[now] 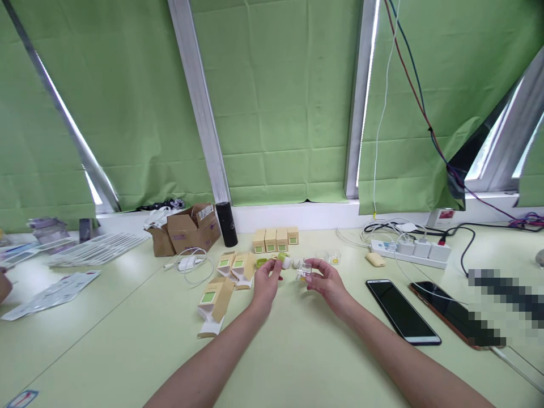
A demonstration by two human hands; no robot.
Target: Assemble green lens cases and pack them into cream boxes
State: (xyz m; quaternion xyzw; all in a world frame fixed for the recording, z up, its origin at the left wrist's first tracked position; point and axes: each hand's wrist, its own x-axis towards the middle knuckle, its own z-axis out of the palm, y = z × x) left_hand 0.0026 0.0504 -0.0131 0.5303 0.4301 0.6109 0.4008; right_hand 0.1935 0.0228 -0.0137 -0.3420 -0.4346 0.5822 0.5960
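Pinched in the fingers of my left hand (267, 279) is a small green-and-white cap (284, 260). My right hand (326, 281) grips a small clear bottle (303, 271) between thumb and fingers, a short gap to the right of the cap. Something small and white (296, 263) shows between the two; I cannot tell which piece it belongs to. A green round piece (260, 263) lies just behind my left hand. More clear containers (334, 258) stand beyond my right hand. Opened cartons (215, 300) with green labels lie left of my left hand.
Several closed small cartons (276, 240) stand in a row at the back. Behind them to the left are a black cylinder (226, 224) and a cardboard box (194, 228). Phones (403, 310), a power strip (410, 252) and cables lie at right. Someone's hand (4, 284) shows at the left edge.
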